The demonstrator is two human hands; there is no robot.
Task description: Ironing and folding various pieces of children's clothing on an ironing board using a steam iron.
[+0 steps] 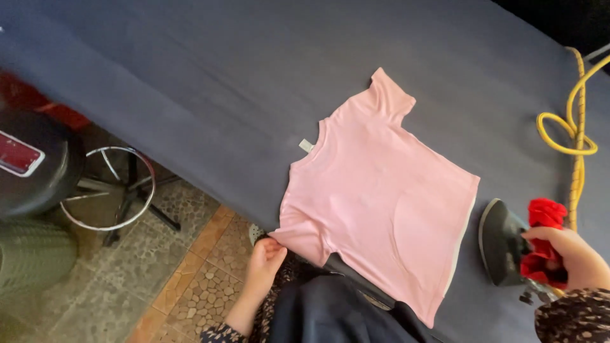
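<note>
Pinching the sleeve of a small pink T-shirt point(375, 197) spread on a dark ironing table point(190, 76), the left hand point(265, 255) steadies it; the right hand point(569, 254) grips a red-wrapped iron point(508, 244).

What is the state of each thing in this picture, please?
pink T-shirt: spread flat on the dark blue cloth, back side up.
left hand: pinching the T-shirt's near sleeve hem.
right hand: closed on the iron's red-wrapped handle.
iron: tilted up on the cloth, beside the T-shirt's hem.
yellow cord: looped, slack.
stool: unoccupied.
</note>
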